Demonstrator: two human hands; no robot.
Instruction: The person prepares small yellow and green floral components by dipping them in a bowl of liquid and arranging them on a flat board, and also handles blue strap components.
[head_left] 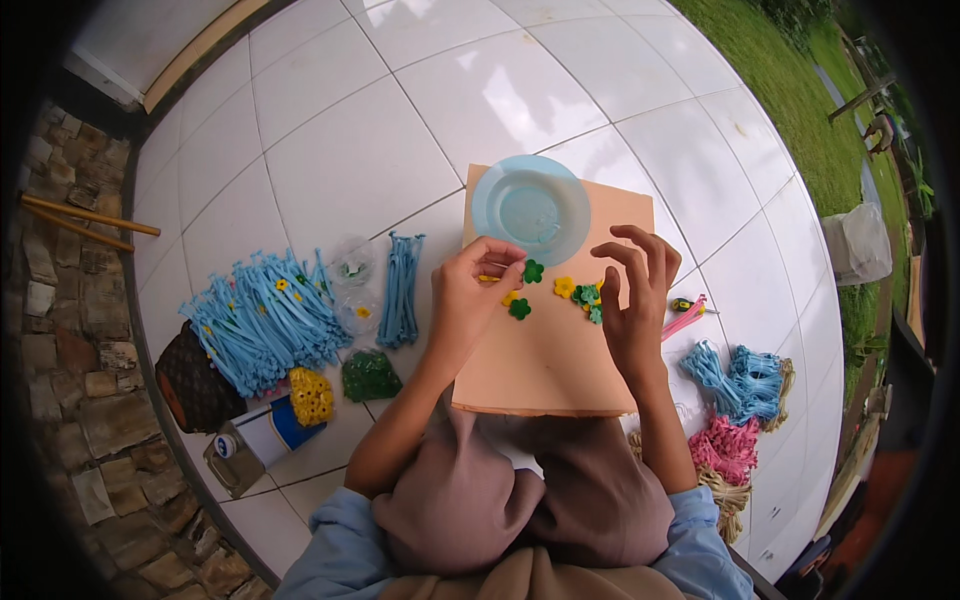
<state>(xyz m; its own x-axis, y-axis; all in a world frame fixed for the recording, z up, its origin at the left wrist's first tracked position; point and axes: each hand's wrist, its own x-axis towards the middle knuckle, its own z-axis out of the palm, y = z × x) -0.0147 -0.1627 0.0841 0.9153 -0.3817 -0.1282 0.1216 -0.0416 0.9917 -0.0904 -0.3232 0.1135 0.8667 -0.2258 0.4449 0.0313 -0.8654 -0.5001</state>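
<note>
My left hand (pixel 475 285) is closed in a pinch, with a small green plastic flower (pixel 533 271) at its fingertips. A bit of yellow shows between its fingers, too small to make out. Just below lie another green flower (pixel 519 309) and a partly hidden yellow one. My right hand (pixel 640 290) is open, fingers bent and apart, above the board's right side. Close to its thumb sit a yellow flower (pixel 564 288) and several green and yellow ones in a small cluster. All this is over a tan board (pixel 540 370), where a pale blue bowl (pixel 485 205) stands at the far end.
Left on the white tiles are a heap of light blue strips (pixel 265 320), a blue bundle (pixel 402 290), clear bags, yellow flowers (pixel 311 396), green pieces (pixel 370 376), a metal can (pixel 240 455) and a brown bag (pixel 195 380). Blue bundles (pixel 755 380) and pink bundles (pixel 724 446) lie right.
</note>
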